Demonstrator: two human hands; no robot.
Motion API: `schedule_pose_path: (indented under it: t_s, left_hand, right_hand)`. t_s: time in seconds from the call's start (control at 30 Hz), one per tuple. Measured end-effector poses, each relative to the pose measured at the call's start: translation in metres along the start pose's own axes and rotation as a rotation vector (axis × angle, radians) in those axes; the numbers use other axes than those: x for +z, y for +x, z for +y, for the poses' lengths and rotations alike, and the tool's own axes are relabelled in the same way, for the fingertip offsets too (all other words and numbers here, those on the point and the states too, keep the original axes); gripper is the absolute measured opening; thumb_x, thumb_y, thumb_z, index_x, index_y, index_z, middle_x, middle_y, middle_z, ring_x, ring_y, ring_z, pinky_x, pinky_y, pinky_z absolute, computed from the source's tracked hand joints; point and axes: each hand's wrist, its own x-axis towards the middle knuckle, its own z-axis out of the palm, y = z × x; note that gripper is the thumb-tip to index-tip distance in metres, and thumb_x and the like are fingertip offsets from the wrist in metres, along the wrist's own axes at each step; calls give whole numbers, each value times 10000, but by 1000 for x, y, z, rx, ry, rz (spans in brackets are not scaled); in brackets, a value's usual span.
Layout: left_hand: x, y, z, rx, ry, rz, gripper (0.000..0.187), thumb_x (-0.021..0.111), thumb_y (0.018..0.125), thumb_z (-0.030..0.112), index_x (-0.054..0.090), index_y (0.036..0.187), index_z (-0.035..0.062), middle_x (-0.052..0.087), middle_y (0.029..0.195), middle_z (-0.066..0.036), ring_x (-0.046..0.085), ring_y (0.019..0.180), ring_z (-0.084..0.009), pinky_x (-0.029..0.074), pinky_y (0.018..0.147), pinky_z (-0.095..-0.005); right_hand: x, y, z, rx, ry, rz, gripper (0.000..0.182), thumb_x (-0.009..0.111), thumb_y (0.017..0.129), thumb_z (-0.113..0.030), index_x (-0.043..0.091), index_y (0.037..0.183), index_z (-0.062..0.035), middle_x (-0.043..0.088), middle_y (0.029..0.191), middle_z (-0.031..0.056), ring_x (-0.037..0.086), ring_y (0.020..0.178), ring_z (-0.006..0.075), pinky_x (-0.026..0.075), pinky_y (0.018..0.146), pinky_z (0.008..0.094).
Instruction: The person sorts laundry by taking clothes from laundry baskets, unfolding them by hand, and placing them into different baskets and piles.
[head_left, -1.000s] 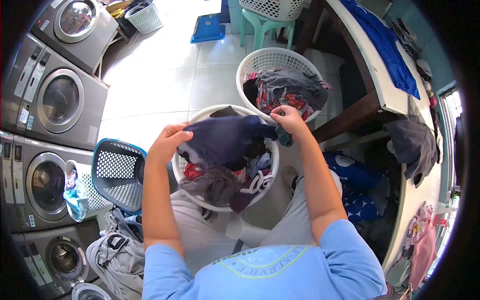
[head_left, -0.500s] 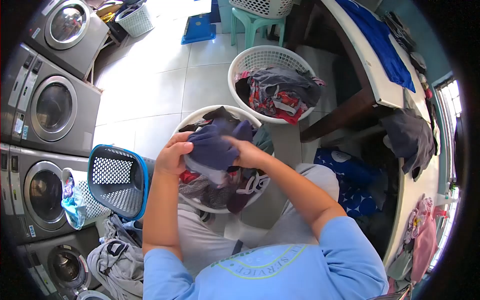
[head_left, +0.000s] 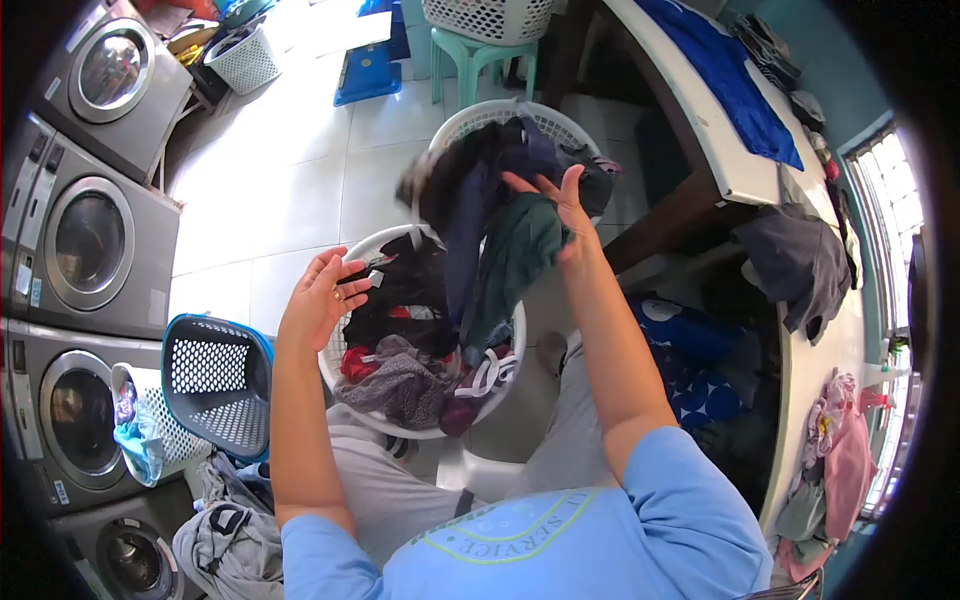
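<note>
Looks partway through to me. The far white basket (head_left: 550,118), at 12 o'clock from the wearer, has clothes in it, and the near white basket (head_left: 400,430), at 11, holds a decent load: grey fuzzy cloth (head_left: 400,385), a red piece (head_left: 357,362) and black stuff. I'd call that load what's left. The dark bundle (head_left: 465,220) is in between, hanging over both baskets, with a green cloth (head_left: 520,245) on its 4 o'clock side, so I wouldn't count that bit as done.

Right hand (head_left: 572,205): fingers spread against the bundle, not clenched. Left hand (head_left: 325,300): fingers released, loosely curled beside the black stuff, gripping nothing I can see.

Headcount: 2 hands, 6 baskets (those two, a blue-rimmed one (head_left: 215,375) and a small white one (head_left: 185,410) around 10, one up at 11, one at 12 on the only green stool (head_left: 465,55)), 4 front-loading machines (head_left: 145,230) between 9 and 11. Clothes? Too tangled to count.
</note>
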Motion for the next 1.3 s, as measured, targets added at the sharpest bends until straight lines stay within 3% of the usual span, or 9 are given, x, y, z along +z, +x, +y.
schedule_pose_path:
  t_s: [0.1,0.13,0.27,0.33,0.4,0.53,0.67,0.83,1.3]
  left_hand:
    - [3,1,-2,-11,17,35,332,477,979,281,443,1227,62,599,1077,-128,614,899,-224,523,766,-363]
    - [3,2,-4,-10,17,20,332,477,979,281,443,1227,62,599,1077,-128,614,899,-224,523,766,-363]
    - [5,7,-13,-40,46,20,306,484,977,279,491,1184,55,617,1034,-112,617,869,-204,516,736,-343]
    - [10,6,-16,-43,173,33,308,538,951,291,526,1148,54,623,989,-75,626,830,-163,504,707,-289]
    - [7,10,-25,-45,341,2,293,545,943,285,557,1111,46,619,974,-64,622,795,-146,493,687,-269]
    - [2,13,-43,-94,662,-32,286,556,929,285,573,1086,47,616,942,-51,606,768,-130,477,658,-258]
    - [-59,61,-97,270,1222,-337,289,641,859,228,596,1003,-19,641,810,-112,630,750,-222,491,664,-335]
    - [-23,15,-90,225,1685,-314,326,695,795,201,620,1002,-40,666,844,-189,653,791,-285,501,732,-356]
    - [-74,-3,-135,-34,1651,-160,351,701,761,285,682,952,-8,684,910,-198,666,861,-311,502,770,-395]
  right_hand:
    - [-52,20,7,-149,104,434,1046,618,665,-711,257,1352,-9,581,1146,153,602,953,324,499,834,537]
    - [-43,18,9,-83,154,611,878,667,680,-648,397,1243,-30,583,1072,141,608,903,323,499,837,536]
    - [-42,17,34,169,165,530,352,728,809,-243,564,1052,-48,593,1010,142,611,906,318,487,832,563]
    - [3,-16,27,176,26,472,312,679,800,-95,563,1083,-36,602,985,120,610,917,279,500,826,522]
    - [4,-32,23,29,-254,372,278,664,779,-51,592,1048,-64,611,969,74,605,871,177,527,750,344]
    - [44,-121,-5,-433,-701,252,219,638,809,-67,592,1022,-49,580,938,13,538,909,100,428,809,232]
    - [90,-218,-33,-623,-891,199,116,569,865,-29,583,979,-39,585,950,11,537,929,91,416,856,239]
    - [143,-334,-85,-902,-976,237,99,630,862,-52,600,955,-37,608,950,5,558,928,78,448,849,238]
    - [82,-597,-304,-1254,-580,821,171,639,850,-55,629,1020,-34,660,863,75,648,769,169,557,684,321]
